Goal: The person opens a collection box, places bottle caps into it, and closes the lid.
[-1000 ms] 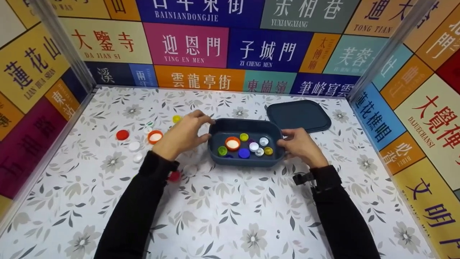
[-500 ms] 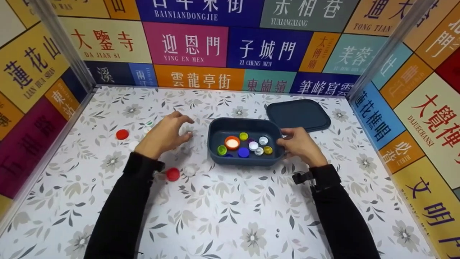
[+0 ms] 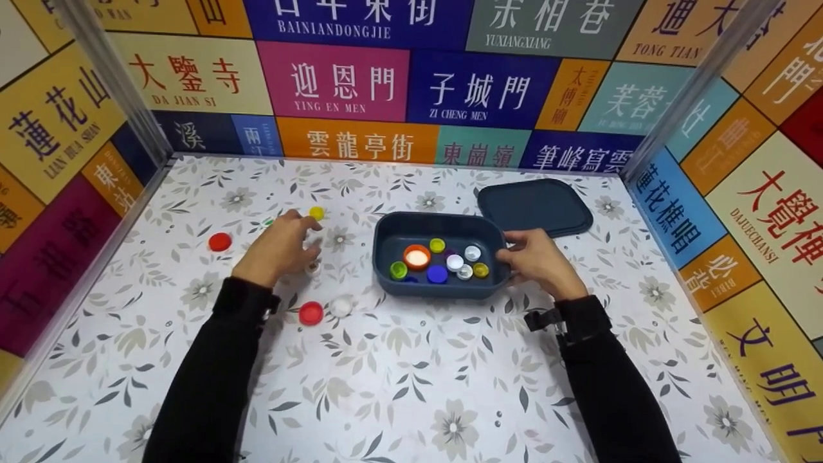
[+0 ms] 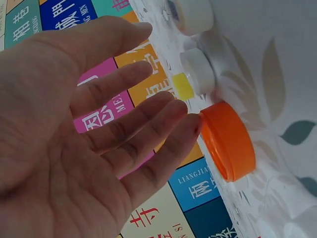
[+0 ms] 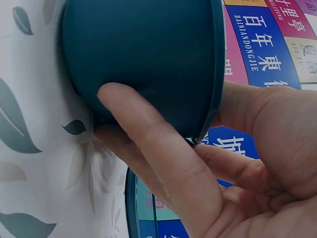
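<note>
My left hand (image 3: 276, 247) hovers over the loose bottle caps left of the box, fingers spread and holding nothing. Its little fingertip overlaps the orange cap (image 4: 233, 141) in the left wrist view; a white cap (image 4: 202, 72) and a small yellow cap (image 4: 183, 86) lie just past it. With the thumb at the rim and fingers along the outer wall, my right hand (image 3: 543, 260) grips the right end of the dark blue plastic box (image 3: 443, 290). Inside the box lie several caps, among them an orange one (image 3: 416, 257) and a blue one (image 3: 437, 274).
The box's dark lid (image 3: 533, 206) lies flat behind it to the right. A red cap (image 3: 310, 313) and a whitish cap (image 3: 341, 306) sit in front of my left hand. Another red cap (image 3: 220, 242) is farther left. Printed panels (image 3: 341, 80) wall in the table's back and sides.
My left hand has left the box's left end and moved left over the loose caps. The right hand stays on the box, which has hardly moved.
</note>
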`<state>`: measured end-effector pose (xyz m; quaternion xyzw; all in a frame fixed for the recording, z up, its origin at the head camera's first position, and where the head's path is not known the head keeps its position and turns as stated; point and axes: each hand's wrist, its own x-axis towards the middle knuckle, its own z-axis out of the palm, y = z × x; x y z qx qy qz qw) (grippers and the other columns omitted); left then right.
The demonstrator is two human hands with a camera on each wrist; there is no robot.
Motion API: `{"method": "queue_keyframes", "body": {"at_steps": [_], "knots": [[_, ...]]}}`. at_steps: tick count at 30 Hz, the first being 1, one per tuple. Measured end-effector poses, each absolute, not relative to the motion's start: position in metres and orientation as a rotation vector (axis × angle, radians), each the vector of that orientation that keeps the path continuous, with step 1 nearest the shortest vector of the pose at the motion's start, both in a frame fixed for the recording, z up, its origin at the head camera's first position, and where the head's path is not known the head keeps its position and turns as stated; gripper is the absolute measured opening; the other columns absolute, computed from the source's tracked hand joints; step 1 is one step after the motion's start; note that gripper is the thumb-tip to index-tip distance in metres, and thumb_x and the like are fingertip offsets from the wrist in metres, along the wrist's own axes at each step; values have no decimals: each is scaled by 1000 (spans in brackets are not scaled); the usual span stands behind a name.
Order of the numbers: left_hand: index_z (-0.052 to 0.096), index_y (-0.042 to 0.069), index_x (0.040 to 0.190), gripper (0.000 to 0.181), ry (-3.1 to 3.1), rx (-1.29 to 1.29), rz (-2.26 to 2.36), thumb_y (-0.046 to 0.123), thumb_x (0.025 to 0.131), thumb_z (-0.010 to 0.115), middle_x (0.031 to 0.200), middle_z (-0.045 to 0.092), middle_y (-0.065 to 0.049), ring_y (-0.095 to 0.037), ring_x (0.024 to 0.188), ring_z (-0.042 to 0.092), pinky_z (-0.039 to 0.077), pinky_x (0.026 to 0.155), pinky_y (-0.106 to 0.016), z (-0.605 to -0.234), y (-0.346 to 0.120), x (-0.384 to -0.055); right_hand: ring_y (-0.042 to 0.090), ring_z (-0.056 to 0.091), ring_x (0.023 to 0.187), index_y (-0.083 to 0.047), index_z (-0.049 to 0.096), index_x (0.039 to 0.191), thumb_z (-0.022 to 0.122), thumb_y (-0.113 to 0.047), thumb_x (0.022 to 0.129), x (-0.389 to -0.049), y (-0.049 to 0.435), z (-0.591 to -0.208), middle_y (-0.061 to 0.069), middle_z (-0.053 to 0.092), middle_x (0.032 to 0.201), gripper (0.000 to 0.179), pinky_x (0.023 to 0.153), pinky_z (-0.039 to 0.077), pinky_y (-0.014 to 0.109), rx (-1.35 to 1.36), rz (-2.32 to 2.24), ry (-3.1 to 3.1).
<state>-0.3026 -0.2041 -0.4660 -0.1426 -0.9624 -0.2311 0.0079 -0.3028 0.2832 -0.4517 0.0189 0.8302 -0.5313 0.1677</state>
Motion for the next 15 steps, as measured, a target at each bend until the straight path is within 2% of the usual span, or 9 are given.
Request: {"method": "queue_keyframes", "body": {"at_steps": [9,15], "knots": [[77,-5,143,45,-3096,-448,-658,4,99,81,134,72,-32,-44,118,74,63,114,-59,-471,-196,-310,18,86,81,0,52,173,69,-4,107,-302,284,-456,38,75,145,68,65,71,33,40,-1521,2370],[80,-4,133,36,-3156,-440,-611,1,98,80,128,73,-30,-43,116,72,63,112,-59,-470,-195,-311,18,86,80,-1,53,172,70,-4,107,-304,284,-454,36,77,143,67,67,72,33,56,-1526,2364]]}}
